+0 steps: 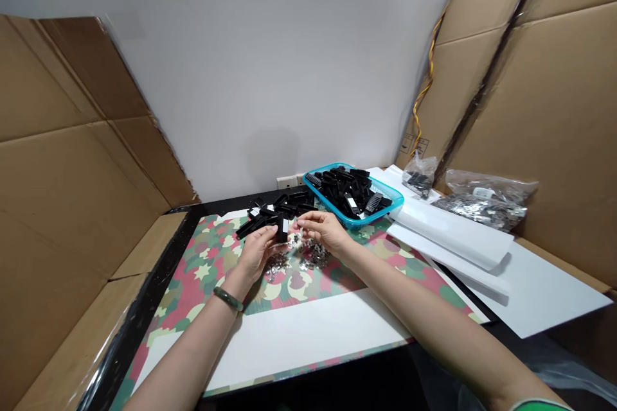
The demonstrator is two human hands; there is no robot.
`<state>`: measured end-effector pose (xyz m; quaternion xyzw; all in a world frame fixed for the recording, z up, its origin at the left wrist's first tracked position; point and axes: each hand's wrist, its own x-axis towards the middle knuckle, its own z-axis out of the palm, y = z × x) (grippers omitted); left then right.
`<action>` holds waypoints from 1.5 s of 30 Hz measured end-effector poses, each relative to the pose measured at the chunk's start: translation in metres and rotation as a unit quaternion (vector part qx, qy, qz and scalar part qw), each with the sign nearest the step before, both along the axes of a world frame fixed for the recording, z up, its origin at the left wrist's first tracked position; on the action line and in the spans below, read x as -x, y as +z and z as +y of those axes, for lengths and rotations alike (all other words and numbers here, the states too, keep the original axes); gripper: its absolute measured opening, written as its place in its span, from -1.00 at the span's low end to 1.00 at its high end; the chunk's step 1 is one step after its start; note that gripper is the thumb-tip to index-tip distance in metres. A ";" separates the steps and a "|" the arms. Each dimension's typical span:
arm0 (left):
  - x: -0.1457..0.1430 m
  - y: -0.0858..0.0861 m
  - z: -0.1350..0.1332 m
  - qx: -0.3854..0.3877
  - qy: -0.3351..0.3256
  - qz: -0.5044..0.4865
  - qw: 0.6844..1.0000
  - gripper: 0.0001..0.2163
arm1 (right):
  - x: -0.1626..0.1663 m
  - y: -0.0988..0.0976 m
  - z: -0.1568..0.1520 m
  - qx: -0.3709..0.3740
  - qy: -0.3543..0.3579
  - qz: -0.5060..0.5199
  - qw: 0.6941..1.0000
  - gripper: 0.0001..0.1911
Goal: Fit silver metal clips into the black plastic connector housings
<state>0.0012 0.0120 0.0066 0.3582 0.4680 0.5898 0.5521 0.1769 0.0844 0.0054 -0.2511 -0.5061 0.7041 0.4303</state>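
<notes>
Only view: head cam, worn on person's head, facing fwd & down. Looks close at left hand point(255, 255), right hand point(325, 232) & camo-print mat point(212, 270), wall point(270, 64) behind.

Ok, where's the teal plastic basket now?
In the head view, the teal plastic basket sits beyond the right hand, between the loose black connectors on its left and the white sheets on its right.

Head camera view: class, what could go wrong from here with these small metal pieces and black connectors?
The small metal pieces lie loose on the patterned mat just below the right hand, which could easily scatter them. The black connector in the left hand might slip and land among them. The loose connectors beside the blue basket could get knocked or mixed up.
</notes>
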 end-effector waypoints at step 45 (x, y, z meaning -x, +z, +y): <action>-0.014 -0.017 -0.009 -0.367 0.214 0.465 0.777 -0.80 | 0.028 -0.015 -0.044 -0.286 -0.200 -0.089 0.933 -0.86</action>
